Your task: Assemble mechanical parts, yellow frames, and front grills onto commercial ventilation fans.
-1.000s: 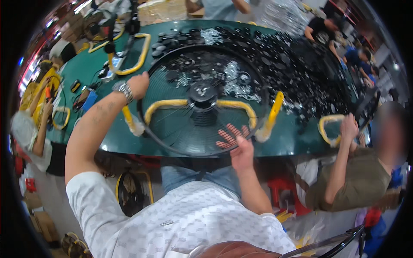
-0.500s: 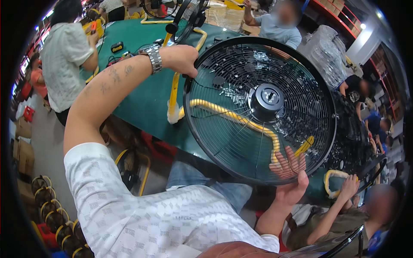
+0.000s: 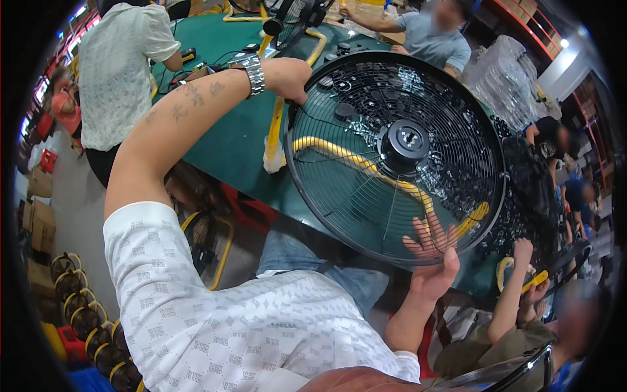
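Observation:
A large round black fan grille (image 3: pixel 450 104) is held up over the table, tilted, with a dark round hub (image 3: pixel 408 137) at its middle. My left hand (image 3: pixel 287 80), wearing a metal watch at the wrist, grips its upper left rim with closed fingers. At the lower right rim, my right hand (image 3: pixel 431 264) holds the grille between the thumb on the near side and spread fingers seen through the wires. A bent yellow tube (image 3: pixel 353 157) and many small scattered metal parts show through the grille, on the tabletop.
The green table (image 3: pixel 225 160) bears a black fan on a yellow stand (image 3: pixel 294 26) at the far side. People work around it: one at left (image 3: pixel 124 78), one across (image 3: pixel 434 42), one at lower right (image 3: pixel 503 333). Stacked fans (image 3: pixel 85 313) stand on the floor at left.
The grille and both my hands have shifted slightly upward in view, still in the same hold. The person at lower right has raised a hand, and a yellow-handled object shows beside it.

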A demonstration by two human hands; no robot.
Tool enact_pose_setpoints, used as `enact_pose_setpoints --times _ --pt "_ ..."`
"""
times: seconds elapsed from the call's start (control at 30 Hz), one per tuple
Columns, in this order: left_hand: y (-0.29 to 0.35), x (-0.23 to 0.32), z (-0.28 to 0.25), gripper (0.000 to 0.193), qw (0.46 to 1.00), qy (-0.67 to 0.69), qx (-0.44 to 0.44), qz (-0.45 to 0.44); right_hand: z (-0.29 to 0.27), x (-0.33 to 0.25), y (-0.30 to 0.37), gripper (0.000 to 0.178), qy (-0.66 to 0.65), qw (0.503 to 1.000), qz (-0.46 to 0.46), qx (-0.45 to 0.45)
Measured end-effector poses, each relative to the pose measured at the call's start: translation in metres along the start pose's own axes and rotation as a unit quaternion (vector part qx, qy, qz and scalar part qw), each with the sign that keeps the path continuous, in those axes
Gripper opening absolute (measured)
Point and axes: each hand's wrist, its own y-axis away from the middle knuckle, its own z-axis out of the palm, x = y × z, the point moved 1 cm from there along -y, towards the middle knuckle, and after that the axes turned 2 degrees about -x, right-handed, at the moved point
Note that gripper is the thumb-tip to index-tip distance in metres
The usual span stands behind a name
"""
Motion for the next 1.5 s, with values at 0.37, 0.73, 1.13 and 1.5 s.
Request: enact_pose_setpoints --times 0.37,0.73,1.13,1.5 --pt "-0.005 -0.014 0.015 0.036 0.998 0.040 0.020 0.052 0.004 0.015 0.012 0.086 -0.027 1.000 0.000 0.001" --pt "-0.065 0.224 -0.057 0.056 0.807 0.012 0.335 0.486 -0.004 0.032 0.018 0.084 -0.053 0.998 -0.013 -0.011" --pt "-0.141 0.358 -0.033 0.037 0.804 -0.112 0.137 0.569 -0.027 0.016 0.022 0.077 -0.018 0.998 0.033 -0.041" --pt "-0.132 0.355 -0.016 0.040 0.720 -0.023 0.227 0.655 -0.118 -0.036 -0.103 0.024 0.635 0.737 -0.204 0.104"
